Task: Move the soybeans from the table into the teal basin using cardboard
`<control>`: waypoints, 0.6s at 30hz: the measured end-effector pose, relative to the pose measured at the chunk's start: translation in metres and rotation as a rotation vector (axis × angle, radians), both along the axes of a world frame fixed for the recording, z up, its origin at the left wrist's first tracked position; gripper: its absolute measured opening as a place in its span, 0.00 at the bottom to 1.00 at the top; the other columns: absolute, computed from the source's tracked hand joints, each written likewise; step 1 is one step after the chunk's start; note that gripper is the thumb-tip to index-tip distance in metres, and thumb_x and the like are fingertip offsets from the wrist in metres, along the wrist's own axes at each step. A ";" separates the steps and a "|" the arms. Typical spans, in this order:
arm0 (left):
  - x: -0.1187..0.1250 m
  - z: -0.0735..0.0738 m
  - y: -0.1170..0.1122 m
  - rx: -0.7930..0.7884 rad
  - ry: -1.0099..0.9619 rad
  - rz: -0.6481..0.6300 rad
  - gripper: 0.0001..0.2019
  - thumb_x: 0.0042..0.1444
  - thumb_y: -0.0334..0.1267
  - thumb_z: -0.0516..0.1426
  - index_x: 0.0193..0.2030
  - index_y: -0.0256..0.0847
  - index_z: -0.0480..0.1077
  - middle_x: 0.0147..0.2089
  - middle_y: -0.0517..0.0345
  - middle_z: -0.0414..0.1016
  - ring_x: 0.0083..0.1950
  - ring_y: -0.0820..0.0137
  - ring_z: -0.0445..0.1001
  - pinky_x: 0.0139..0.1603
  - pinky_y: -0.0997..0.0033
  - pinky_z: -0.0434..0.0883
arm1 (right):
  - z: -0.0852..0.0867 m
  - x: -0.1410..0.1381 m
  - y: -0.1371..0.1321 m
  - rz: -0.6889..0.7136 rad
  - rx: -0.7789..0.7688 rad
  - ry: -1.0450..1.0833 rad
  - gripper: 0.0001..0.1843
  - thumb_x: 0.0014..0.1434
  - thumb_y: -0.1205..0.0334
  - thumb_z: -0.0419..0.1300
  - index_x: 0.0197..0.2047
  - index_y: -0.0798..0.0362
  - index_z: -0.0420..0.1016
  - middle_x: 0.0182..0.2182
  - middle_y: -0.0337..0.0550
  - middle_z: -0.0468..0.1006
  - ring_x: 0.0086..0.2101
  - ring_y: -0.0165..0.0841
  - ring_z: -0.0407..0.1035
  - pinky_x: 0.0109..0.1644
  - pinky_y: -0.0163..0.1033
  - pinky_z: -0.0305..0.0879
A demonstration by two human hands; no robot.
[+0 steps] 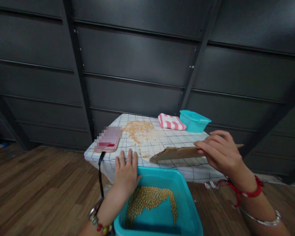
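Note:
My right hand [222, 152] pinches the top edge of a flat, torn-edged piece of cardboard [177, 153], which stands on its long edge on the checked tablecloth. Spread and laid flat, the fingers of my left hand [126, 170] rest at the table's front edge, with the thumb by the rim of a turquoise basin [162, 171]. This basin sits just below the table edge and has round yellowish beans [149, 196] on its bottom. Yellow beans or kernels [139, 127] lie loose on the cloth beyond the cardboard, mixed with a pale, fine-grained material [153, 136].
A smaller turquoise container [194, 121] and a folded pink-and-white striped towel [171, 122] are at the back right of the table [186, 139]. At the left lies a phone [109, 139], partly blurred, with a black strap [100, 173]. A dark panelled wall stands behind.

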State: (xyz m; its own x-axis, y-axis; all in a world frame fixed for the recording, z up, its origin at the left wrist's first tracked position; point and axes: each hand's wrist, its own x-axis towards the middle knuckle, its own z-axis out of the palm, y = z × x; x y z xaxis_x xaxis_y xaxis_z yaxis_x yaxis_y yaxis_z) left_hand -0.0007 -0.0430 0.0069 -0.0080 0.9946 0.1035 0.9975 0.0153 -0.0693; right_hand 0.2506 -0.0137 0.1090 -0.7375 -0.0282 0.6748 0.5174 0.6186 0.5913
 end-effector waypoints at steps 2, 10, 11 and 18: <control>0.000 0.000 -0.001 -0.002 -0.001 -0.003 0.35 0.51 0.38 0.53 0.65 0.32 0.48 0.68 0.40 0.46 0.66 0.42 0.44 0.62 0.41 0.50 | 0.000 0.000 0.000 -0.012 0.012 -0.004 0.08 0.56 0.73 0.55 0.39 0.53 0.67 0.23 0.37 0.73 0.26 0.29 0.63 0.40 0.41 0.61; -0.001 -0.003 -0.001 0.008 -0.007 -0.002 0.35 0.50 0.38 0.52 0.65 0.33 0.47 0.68 0.40 0.46 0.66 0.42 0.44 0.62 0.41 0.51 | -0.004 0.005 -0.003 0.022 -0.065 -0.007 0.11 0.56 0.74 0.55 0.41 0.51 0.67 0.24 0.37 0.72 0.27 0.29 0.63 0.41 0.42 0.62; -0.001 -0.004 -0.001 0.008 -0.016 -0.002 0.35 0.50 0.38 0.52 0.65 0.32 0.48 0.68 0.39 0.46 0.66 0.42 0.44 0.62 0.41 0.51 | -0.004 0.005 -0.004 0.027 -0.071 -0.002 0.11 0.56 0.73 0.55 0.41 0.51 0.68 0.24 0.36 0.72 0.27 0.29 0.63 0.41 0.42 0.62; -0.003 -0.004 -0.003 0.007 -0.025 -0.002 0.35 0.49 0.37 0.52 0.65 0.32 0.48 0.68 0.39 0.47 0.66 0.42 0.44 0.62 0.40 0.50 | -0.002 0.000 -0.003 0.010 0.004 0.020 0.09 0.55 0.73 0.56 0.39 0.53 0.68 0.24 0.38 0.73 0.27 0.30 0.64 0.40 0.42 0.60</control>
